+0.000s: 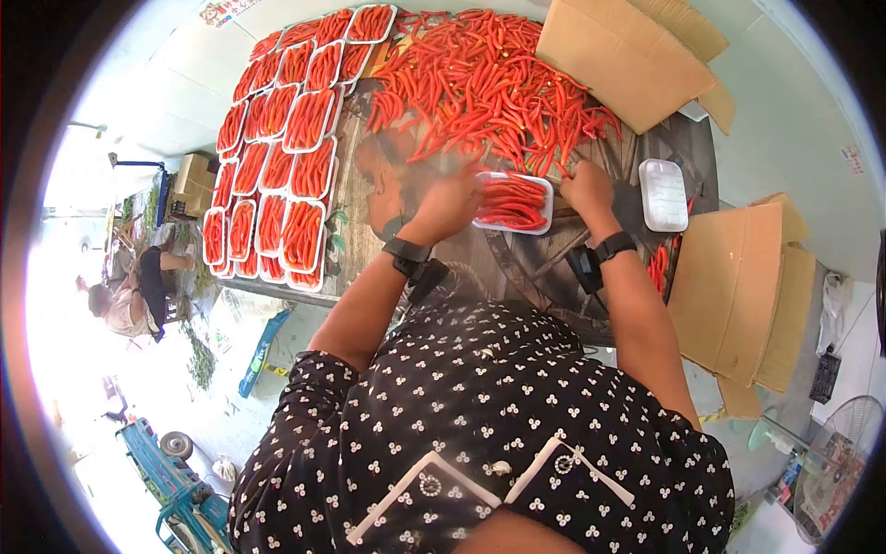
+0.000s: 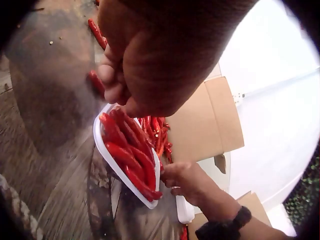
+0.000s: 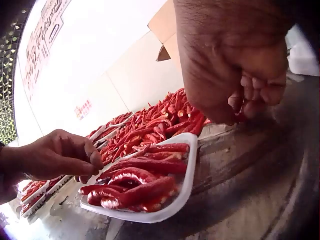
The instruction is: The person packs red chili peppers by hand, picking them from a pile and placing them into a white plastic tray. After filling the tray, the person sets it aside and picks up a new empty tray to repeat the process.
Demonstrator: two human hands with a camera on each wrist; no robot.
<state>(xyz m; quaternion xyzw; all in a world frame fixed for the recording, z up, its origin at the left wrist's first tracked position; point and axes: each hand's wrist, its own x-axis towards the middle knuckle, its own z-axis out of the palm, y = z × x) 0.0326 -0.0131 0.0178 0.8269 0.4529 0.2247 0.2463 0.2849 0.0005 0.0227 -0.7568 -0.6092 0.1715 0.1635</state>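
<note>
A white tray of red chilies lies between the two hands. My left hand, blurred, is over its left side; in the left wrist view that hand has curled fingers, with a blurred red chili sticking out from them. At the tray's upper right corner is my right hand. The right wrist view shows that hand with curled fingers and a bit of red chili under them. The fingers partly hide what each hand grips.
A large heap of chilies covers the table's far side. Stacked filled trays stand at the left. White empty trays lie at the right, beside open cardboard boxes. Loose chilies lie near the right edge.
</note>
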